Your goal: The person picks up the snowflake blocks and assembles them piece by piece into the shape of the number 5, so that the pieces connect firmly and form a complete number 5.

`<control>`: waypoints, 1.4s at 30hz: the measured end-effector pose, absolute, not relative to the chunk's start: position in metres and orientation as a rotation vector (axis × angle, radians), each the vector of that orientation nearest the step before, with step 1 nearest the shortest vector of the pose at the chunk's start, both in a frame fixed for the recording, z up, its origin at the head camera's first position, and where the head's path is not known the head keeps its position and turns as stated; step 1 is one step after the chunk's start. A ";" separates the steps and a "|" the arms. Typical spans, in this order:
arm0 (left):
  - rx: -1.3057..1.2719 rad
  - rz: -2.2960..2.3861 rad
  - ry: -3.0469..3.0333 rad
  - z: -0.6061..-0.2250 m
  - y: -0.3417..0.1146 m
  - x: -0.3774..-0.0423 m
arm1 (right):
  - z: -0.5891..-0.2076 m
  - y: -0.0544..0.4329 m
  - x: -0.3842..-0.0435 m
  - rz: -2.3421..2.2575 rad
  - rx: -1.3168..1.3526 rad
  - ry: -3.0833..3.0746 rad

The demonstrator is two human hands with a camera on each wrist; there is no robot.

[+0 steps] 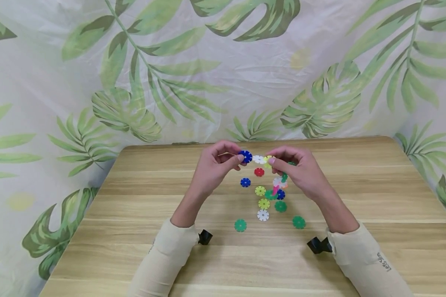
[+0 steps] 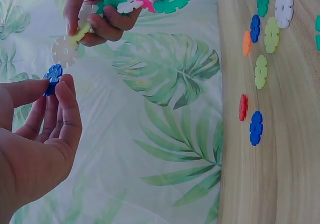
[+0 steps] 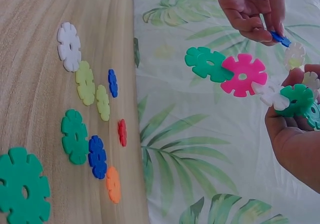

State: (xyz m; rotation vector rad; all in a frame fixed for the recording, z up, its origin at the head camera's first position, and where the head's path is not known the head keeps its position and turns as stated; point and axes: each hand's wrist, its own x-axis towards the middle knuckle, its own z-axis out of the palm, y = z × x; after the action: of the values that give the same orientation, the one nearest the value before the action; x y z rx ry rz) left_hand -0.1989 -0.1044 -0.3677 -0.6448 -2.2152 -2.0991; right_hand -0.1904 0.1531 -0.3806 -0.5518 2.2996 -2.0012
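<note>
Thumb and fingers of my left hand (image 1: 217, 165) pinch a blue notched plastic disc (image 1: 247, 156), held in the air above the far part of the table. Its edge meets a white notched disc (image 2: 58, 55); how deeply they interlock I cannot tell. That white disc joins a yellow disc (image 2: 81, 32), which my right hand (image 1: 299, 171) pinches. From there a chain of linked discs runs across the right hand's fingers, with a green disc (image 3: 296, 97), a white disc (image 3: 269, 94), a pink disc (image 3: 253, 75) and a green end disc (image 3: 197, 64). Fingers hide part of the chain.
Loose discs lie on the wooden table (image 1: 134, 231) below the hands: red (image 1: 259, 172), blue (image 1: 245, 182), yellow (image 1: 264, 204), white (image 1: 263, 215), orange (image 3: 113, 186) and several green (image 1: 240, 225). A leaf-patterned cloth (image 1: 193, 99) hangs behind the table's far edge.
</note>
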 end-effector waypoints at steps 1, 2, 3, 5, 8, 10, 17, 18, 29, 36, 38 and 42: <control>-0.650 -2.096 -2.216 -0.368 -0.104 -0.199 | -0.380 0.153 -0.190 -2.000 -0.552 2.300; -0.657 -2.092 -2.217 -0.368 -0.104 -0.199 | -0.380 0.152 -0.190 -1.999 -0.553 2.300; -0.667 -2.086 -2.220 -0.369 -0.104 -0.199 | -0.380 0.152 -0.190 -1.999 -0.555 2.296; -0.683 -2.075 -2.228 -0.369 -0.104 -0.200 | -0.380 0.151 -0.190 -1.995 -0.560 2.297; -0.699 -2.061 -2.237 -0.370 -0.103 -0.200 | -0.381 0.151 -0.190 -1.989 -0.567 2.305; -0.706 -2.050 -2.237 -0.370 -0.103 -0.200 | -0.381 0.151 -0.191 -1.985 -0.566 2.316; -0.737 -2.012 -2.206 -0.371 -0.101 -0.199 | -0.382 0.151 -0.191 -1.978 -0.550 2.348; -0.739 -2.005 -2.203 -0.372 -0.100 -0.199 | -0.383 0.151 -0.190 -1.977 -0.550 2.351; -0.716 -1.999 -2.175 -0.376 -0.095 -0.199 | -0.385 0.148 -0.192 -1.996 -0.534 2.341; -0.718 -1.980 -2.211 -0.372 -0.100 -0.199 | -0.383 0.148 -0.192 -1.969 -0.577 2.295; -0.712 -1.983 -2.210 -0.371 -0.101 -0.199 | -0.383 0.148 -0.192 -1.968 -0.573 2.294; -0.710 -1.992 -2.210 -0.371 -0.102 -0.200 | -0.383 0.148 -0.191 -1.971 -0.549 2.294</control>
State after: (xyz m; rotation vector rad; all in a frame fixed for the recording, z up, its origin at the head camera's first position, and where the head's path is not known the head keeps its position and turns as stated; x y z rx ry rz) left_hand -0.1999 -0.1016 -0.3707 -0.7104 -2.2101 -1.9917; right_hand -0.1909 0.1482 -0.3826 -0.5485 2.2936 -1.9709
